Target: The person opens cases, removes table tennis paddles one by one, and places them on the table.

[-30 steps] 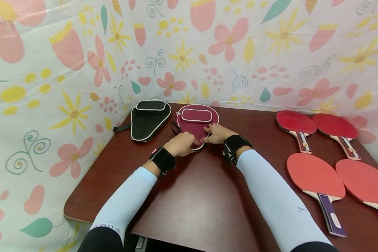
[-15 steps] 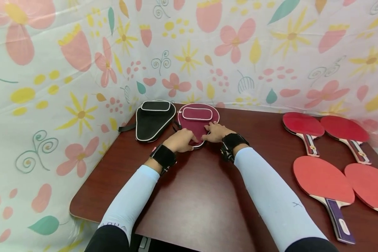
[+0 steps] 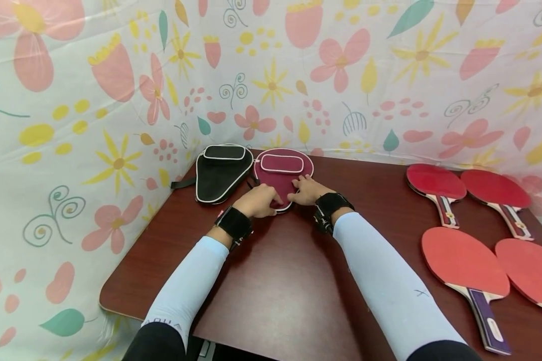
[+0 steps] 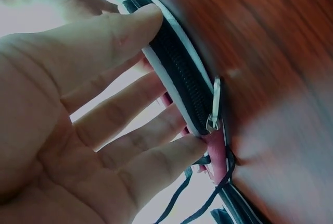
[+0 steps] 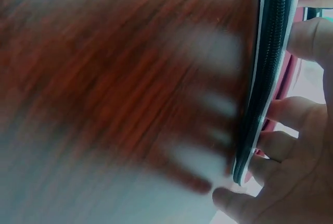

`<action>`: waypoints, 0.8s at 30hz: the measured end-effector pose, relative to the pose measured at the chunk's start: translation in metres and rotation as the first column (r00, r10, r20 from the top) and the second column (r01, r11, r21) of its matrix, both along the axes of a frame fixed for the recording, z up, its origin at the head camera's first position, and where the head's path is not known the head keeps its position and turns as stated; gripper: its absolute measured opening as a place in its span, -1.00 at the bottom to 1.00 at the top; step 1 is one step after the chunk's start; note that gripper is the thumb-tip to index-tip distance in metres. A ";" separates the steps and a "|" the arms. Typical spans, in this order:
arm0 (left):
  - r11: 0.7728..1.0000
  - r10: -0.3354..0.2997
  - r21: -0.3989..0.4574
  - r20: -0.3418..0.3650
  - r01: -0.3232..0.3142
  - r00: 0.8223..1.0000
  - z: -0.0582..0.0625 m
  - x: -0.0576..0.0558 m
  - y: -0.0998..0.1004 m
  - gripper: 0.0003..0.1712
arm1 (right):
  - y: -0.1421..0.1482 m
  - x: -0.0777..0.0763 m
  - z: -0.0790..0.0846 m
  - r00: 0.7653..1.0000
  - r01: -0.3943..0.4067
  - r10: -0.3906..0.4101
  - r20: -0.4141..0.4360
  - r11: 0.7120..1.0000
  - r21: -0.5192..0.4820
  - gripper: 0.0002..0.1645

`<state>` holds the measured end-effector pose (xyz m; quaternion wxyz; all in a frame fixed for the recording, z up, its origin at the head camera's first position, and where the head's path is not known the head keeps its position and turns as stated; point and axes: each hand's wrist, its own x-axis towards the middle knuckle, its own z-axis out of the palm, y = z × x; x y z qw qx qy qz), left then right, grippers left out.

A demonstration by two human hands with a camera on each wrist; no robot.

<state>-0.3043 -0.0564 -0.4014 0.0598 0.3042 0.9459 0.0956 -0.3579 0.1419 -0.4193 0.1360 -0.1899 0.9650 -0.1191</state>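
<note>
A maroon table tennis bat case (image 3: 273, 176) with white piping and a front pocket lies at the back of the table. My left hand (image 3: 258, 199) rests on its lower left part; in the left wrist view the thumb touches the black zip edge (image 4: 182, 70) and the other fingers reach over the top. On the case's right side lies my right hand (image 3: 310, 190), fingers spread and touching the rim, as the right wrist view also shows. Close on the left, nearly touching, is a black bat case (image 3: 221, 175) with white piping and a strap.
Several table tennis bats lie on the right, among them a dark red one (image 3: 435, 181) and a lighter red one with a purple handle (image 3: 465, 260). The brown table (image 3: 298, 281) meets a flower-print cloth (image 3: 271, 75) behind and at the left.
The maroon case has slid a little left, closing the gap to the black case, with both hands on it. The head view has shifted slightly.
</note>
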 end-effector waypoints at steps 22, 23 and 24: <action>0.999 -0.006 -0.035 -0.279 -0.004 0.960 0.009 0.031 0.030 -0.74 | 0.039 0.077 -0.001 0.790 0.020 -0.198 -0.580 0.955 -0.297 -0.64; 1.000 0.016 -0.020 -0.328 -0.024 0.944 0.013 0.030 0.038 -0.71 | 0.045 0.076 0.002 0.782 0.054 -0.217 -0.585 0.957 -0.283 -0.58; 0.999 0.042 -0.005 -0.366 -0.047 0.930 0.018 0.027 0.046 -0.64 | 0.052 0.073 0.005 0.781 0.096 -0.234 -0.579 0.961 -0.258 -0.47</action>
